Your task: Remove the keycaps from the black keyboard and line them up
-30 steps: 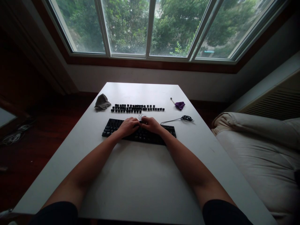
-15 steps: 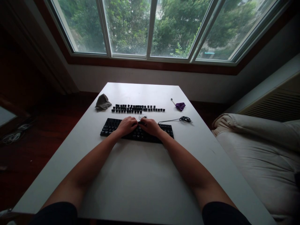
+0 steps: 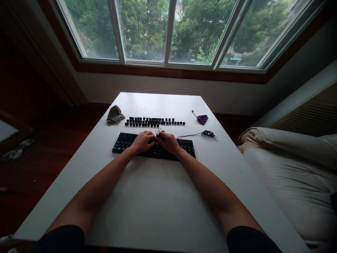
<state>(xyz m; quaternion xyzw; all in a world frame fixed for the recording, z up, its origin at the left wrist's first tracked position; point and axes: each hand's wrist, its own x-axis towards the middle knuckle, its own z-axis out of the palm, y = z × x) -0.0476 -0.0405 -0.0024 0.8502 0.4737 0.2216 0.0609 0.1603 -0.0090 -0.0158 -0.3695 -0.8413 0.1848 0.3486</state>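
Note:
A black keyboard (image 3: 123, 142) lies across the middle of the white table (image 3: 158, 203). My left hand (image 3: 143, 141) and my right hand (image 3: 167, 142) both rest on its centre, fingers curled and meeting near its far edge. Just beyond my fingertips pokes up a thin wire keycap puller (image 3: 158, 131); which hand grips it I cannot make out. Behind the keyboard, several loose black keycaps (image 3: 154, 122) are laid out in rows.
A grey cloth (image 3: 115, 115) is bunched at the table's far left. A small brush with a purple head (image 3: 201, 118) and the coiled keyboard cable (image 3: 207, 133) lie at the far right. A cushioned seat (image 3: 289, 168) stands to the right of the table.
The keyboard and both hands have shifted slightly away from me and to the left. Nothing else on the table has moved.

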